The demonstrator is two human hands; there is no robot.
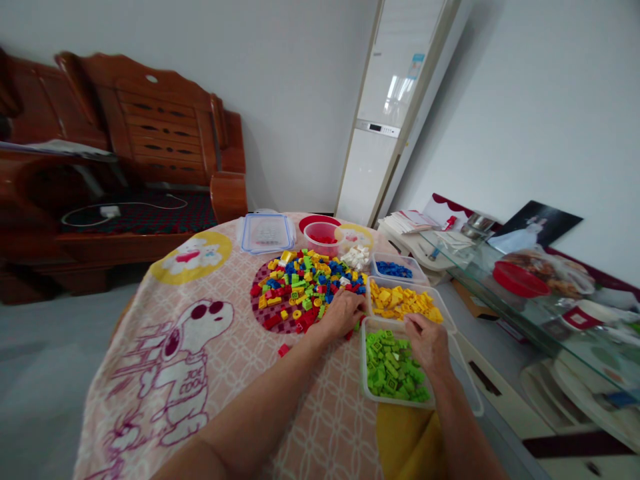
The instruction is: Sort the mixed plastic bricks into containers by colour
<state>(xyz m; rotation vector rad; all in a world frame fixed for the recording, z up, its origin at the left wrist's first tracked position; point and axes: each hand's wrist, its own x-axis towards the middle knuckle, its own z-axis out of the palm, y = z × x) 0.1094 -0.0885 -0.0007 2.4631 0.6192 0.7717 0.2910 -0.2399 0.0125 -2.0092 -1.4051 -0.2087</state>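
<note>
A mixed pile of toy building bricks (305, 283) in red, yellow, green, blue and white lies on the table. My left hand (344, 313) rests at the pile's near right edge, fingers curled together; what they hold, if anything, is hidden. My right hand (429, 341) is closed in a pinch above the border between two tubs, and I cannot make out anything in it. Below it, a clear tub (364, 373) holds green bricks (393, 367). Just beyond, yellow bricks (400, 300) fill another tub. Blue bricks (393, 269) lie in a smaller tub behind.
White bricks (356, 257) are heaped beside the pile. A round tub (323, 248) with red bricks stands at the back, near a blue-rimmed clear lid (267, 233). One red brick (283, 350) lies apart on the patterned tablecloth (240, 360). A cluttered glass shelf (505, 293) runs along the right.
</note>
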